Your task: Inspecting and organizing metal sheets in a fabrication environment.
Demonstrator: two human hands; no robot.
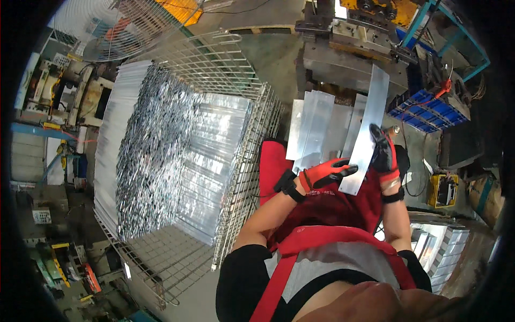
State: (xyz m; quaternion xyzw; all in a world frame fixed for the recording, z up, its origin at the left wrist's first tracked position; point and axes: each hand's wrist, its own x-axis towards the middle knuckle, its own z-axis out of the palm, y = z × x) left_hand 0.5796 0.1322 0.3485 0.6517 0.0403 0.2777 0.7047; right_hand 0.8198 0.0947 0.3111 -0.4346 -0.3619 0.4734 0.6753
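A long flat metal strip (367, 137) is tilted up in front of me, its near end close to my red apron. My right hand (383, 153), in a red and black glove, grips the strip by its right edge. My left hand (333, 174), gloved alike, has its fingers stretched toward the strip's left edge near the low end; whether they touch it I cannot tell. Beyond my hands, several similar metal strips (316, 121) lie side by side before the machine, partly overlapping.
A wire mesh cage (249, 155) on my left holds dense stacks of metal strips (161, 145). Ahead stands a heavy metal machine (357, 56). A blue crate (429, 111) is at the far right, with a yellow-framed box (444, 190) nearer. A large fan (115, 29) stands far left.
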